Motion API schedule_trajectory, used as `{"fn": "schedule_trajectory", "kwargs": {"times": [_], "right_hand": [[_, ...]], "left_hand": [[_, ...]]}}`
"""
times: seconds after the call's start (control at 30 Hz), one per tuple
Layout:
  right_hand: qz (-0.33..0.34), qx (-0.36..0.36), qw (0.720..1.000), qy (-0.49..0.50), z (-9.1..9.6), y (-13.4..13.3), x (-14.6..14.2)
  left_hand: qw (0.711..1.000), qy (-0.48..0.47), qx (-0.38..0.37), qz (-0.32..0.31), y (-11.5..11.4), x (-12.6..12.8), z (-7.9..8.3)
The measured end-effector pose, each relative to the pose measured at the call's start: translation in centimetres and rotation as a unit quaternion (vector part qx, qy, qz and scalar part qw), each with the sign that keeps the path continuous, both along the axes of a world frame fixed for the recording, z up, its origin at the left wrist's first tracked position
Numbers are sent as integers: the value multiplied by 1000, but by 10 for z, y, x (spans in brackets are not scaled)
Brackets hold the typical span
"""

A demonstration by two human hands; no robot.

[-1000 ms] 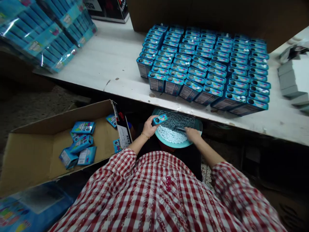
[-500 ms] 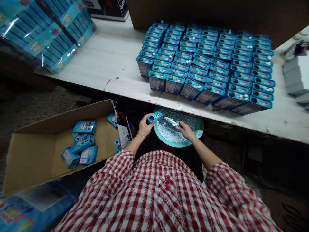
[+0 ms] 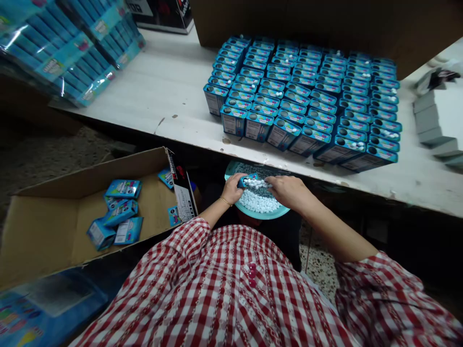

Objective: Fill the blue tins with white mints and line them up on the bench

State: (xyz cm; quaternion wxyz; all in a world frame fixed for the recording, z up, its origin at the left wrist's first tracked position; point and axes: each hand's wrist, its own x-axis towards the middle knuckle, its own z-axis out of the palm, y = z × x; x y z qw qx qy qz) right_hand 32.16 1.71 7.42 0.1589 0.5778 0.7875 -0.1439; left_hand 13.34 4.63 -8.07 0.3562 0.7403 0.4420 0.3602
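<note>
My left hand (image 3: 231, 189) grips a small blue candy box (image 3: 247, 180) over a teal bowl (image 3: 261, 212) full of white candies that rests in my lap. My right hand (image 3: 287, 190) is closed around a dark scoop, only partly visible, and a heap of white candies (image 3: 256, 183) lies against the box's opening. On the white table (image 3: 170, 82) above stand several rows of identical blue boxes (image 3: 304, 101) with round holes on top, some with white candies lying on them.
A brown cardboard carton (image 3: 54, 226) to my left holds a few loose blue boxes (image 3: 115, 217). Wrapped packs of blue boxes (image 3: 61, 53) lie at the table's far left. Grey blocks (image 3: 430, 125) sit at the right edge. A large brown carton stands behind the rows.
My right hand lifted out of the bowl with candies and moved left to the box in my left hand. The box dipped lower over the bowl.
</note>
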Motion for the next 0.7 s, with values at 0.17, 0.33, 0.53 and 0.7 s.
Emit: {"fn": "schedule_trajectory", "kwargs": {"times": [0.17, 0.33, 0.53, 0.7], "right_hand": [[24, -5, 998, -49, 16, 1, -17], [13, 35, 999, -28, 9, -8, 9], [-131, -45, 990, 23, -90, -18, 50], [-152, -71, 982, 85, -166, -10, 12]], "left_hand": [[1000, 0, 7, -7, -1, 1, -3], [999, -33, -2, 6, -1, -5, -1], [997, -70, -12, 32, -2, -21, 5], [995, -58, -32, 72, -3, -35, 11]]}}
